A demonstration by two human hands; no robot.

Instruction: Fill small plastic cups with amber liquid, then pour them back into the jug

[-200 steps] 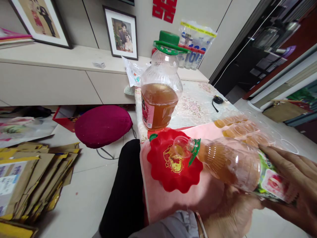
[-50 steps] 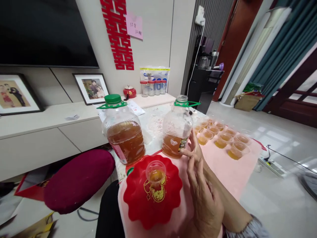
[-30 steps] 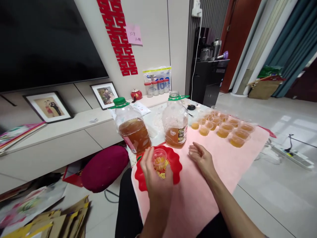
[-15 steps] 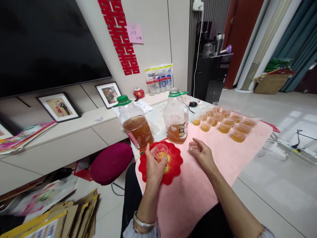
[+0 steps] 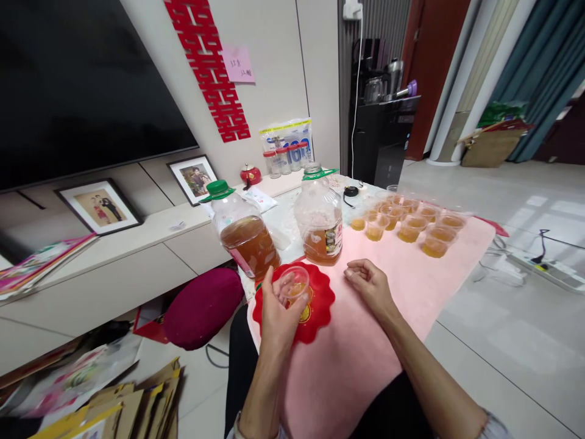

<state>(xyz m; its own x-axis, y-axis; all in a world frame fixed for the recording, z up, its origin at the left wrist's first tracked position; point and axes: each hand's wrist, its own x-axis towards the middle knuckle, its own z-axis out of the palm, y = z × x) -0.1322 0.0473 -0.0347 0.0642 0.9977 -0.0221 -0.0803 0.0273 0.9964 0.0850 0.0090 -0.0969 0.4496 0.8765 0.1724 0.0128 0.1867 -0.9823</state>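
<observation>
My left hand (image 5: 280,311) is closed round a clear plastic cup (image 5: 296,281), thumb on the near side and fingers on the far side. A little amber liquid seems to show in the cup. Beneath it lies a red scalloped tray (image 5: 322,305) with gold markings. My right hand (image 5: 369,283) is over the pink cloth (image 5: 347,347), fingers loosely bent and holding nothing. Behind my left hand a large jug (image 5: 249,241) with a green cap leans to one side. Beside it stands an uncapped jug (image 5: 320,228) of amber liquid with a green handle.
Several filled clear cups (image 5: 414,225) stand grouped at the cloth's far right. A black round object (image 5: 351,191) sits behind the jugs. Jars with red lids (image 5: 283,161) and a red pot (image 5: 250,175) line the back ledge. At left is a maroon stool (image 5: 203,308).
The cup in my left hand has risen slightly and its rim tips more toward me. My right hand's fingers have drawn closer together. The view has turned a little to the right.
</observation>
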